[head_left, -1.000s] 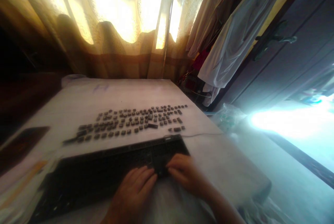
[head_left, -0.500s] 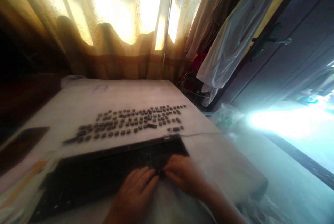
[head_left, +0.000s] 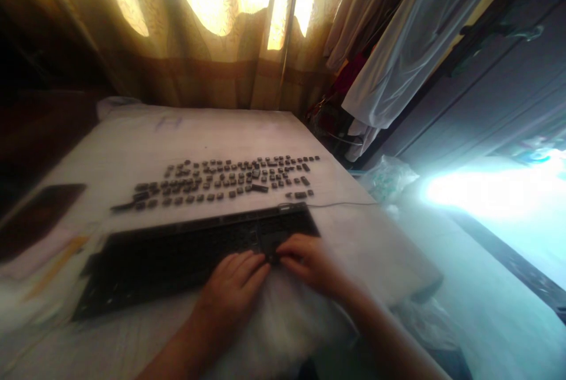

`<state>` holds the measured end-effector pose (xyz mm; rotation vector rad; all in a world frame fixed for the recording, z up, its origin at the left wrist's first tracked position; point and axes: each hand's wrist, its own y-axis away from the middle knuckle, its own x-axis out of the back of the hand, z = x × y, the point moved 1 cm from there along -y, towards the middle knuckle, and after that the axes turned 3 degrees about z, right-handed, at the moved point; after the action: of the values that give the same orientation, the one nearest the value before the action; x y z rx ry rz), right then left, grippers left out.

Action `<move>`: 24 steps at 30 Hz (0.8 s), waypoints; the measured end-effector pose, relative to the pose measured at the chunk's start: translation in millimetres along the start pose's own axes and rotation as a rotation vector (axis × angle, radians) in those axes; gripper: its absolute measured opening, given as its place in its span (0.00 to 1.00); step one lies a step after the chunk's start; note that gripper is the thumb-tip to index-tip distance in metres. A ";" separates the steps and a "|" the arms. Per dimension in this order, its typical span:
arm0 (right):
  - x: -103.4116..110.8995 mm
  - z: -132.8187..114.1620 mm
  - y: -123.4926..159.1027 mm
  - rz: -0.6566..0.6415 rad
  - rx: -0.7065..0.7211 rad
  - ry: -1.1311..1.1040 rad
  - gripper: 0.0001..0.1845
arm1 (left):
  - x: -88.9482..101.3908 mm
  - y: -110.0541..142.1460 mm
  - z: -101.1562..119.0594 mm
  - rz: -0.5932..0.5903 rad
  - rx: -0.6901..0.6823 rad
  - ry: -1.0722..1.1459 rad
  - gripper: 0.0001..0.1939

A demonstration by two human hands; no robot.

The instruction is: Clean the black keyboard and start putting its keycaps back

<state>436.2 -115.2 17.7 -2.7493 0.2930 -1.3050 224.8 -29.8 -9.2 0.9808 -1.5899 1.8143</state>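
Note:
A black keyboard frame (head_left: 177,256) lies across the near part of a white-covered table (head_left: 132,150). Several loose dark keycaps (head_left: 225,179) sit in rows on the cloth just beyond it. My left hand (head_left: 232,285) rests on the keyboard's near edge, fingers together and bent down onto it. My right hand (head_left: 309,262) is beside it, fingertips pressed on the keyboard's right end. The picture is blurred, so I cannot make out anything small between the fingers.
A dark flat slab (head_left: 38,218) lies at the table's left edge, with a yellow strip (head_left: 55,262) near it. A thin cable (head_left: 345,204) runs off the keyboard to the right. Curtains (head_left: 198,26) and hanging clothes (head_left: 398,55) stand behind; a plastic bag (head_left: 387,176) sits at the right.
The view has tipped downward, showing more of both forearms. Both hands stay at the keyboard's right end, and my right fingers have drawn closer to my left.

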 end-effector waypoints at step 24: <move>-2.8 5.6 17.1 0.183 0.098 0.185 0.13 | -5.1 2.4 2.4 -0.028 0.031 0.018 0.19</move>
<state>436.5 -131.4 9.3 -2.4595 0.4686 -1.4825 226.3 -32.1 -14.6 0.9926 -1.5346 1.8288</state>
